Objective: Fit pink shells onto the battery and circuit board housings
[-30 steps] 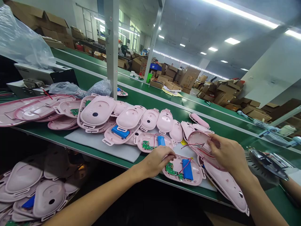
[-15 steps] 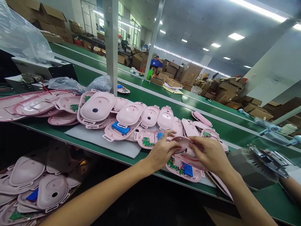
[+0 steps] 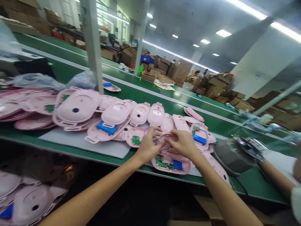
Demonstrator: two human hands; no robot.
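A pink plastic shell half (image 3: 166, 137) is tilted up between my two hands, with thin red and dark wires below it. My left hand (image 3: 149, 145) pinches its left side with thumb and fingers. My right hand (image 3: 184, 143) grips its right side from above, the fingers closed over the edge. Directly beneath lies an open pink shell (image 3: 187, 165) carrying a green circuit board (image 3: 162, 160) and a blue battery (image 3: 178, 164). Another open shell (image 3: 128, 137) with a green board sits left of my left hand. My hands hide part of the held piece.
Several pink shells (image 3: 78, 108) are piled along the green bench (image 3: 138, 169), partly on a white foam sheet (image 3: 94, 146). More shells (image 3: 33, 201) lie below at left. A grey machine (image 3: 228, 157) and another person's arm (image 3: 272, 175) are at right. A metal post (image 3: 90, 47) rises behind.
The view has shifted, so the bench items appear farther left. Both hands still hold the tilted shell half over the open shell, slightly closer together.
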